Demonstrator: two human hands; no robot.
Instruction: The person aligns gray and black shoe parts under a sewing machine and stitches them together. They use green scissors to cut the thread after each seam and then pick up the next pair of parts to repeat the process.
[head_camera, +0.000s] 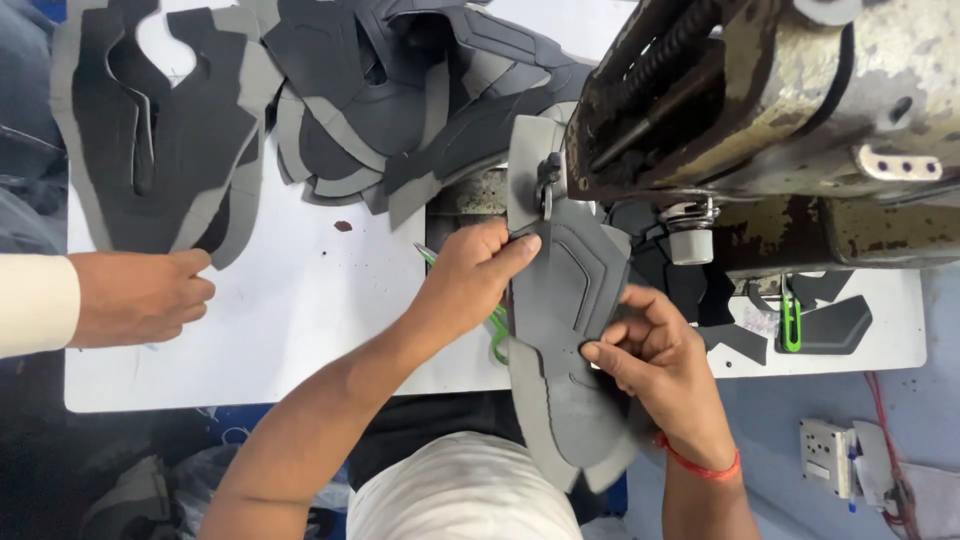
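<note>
- While feeding at the sewing machine (760, 110): grey shoe upper panel (570, 330) held flat across the machine bed, top edge tucked under the needle area, lower end hanging off the white table (300, 330) edge toward the lap.
- Left hand (470, 275): closed on the panel's left edge near the needle, thumb on top, fingers curled under; green-handled snips (497, 330) lying just beneath the palm.
- Right hand (655, 355): pinched on the panel's right edge at mid-length, fingertips on the raised seam lines; red thread band at the wrist.
- Judged step: stitching or aligning the overlay, with both hands steering the piece.
- Judged next move: needs steady, even guidance so the seam follows the contour; fingers kept clear of the needle.
- Also noted: pile of cut grey pieces (330, 110) at the table's far side; second person's hand (140, 295), cream sleeve, resting at left, apart from the work.
</note>
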